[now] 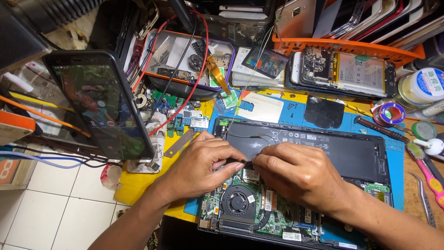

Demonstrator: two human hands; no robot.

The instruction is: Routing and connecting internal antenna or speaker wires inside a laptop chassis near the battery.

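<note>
An opened laptop [323,153] lies bottom-up on a blue mat [397,153], its black battery, green board and round fan [237,205] exposed. My left hand [203,166] and my right hand [291,173] meet over the board's middle, just below the battery edge. Both pinch a small dark part [244,163] between fingertips; I cannot tell exactly what it is. The fan sits just below my left hand.
A phone [104,109] on a stand leans at the left. A tray of small parts [185,60] with red wires sits behind. An opened phone [344,71] and an orange basket of phones [351,46] are at the back right. Tweezers [425,199], brush and solder lie right.
</note>
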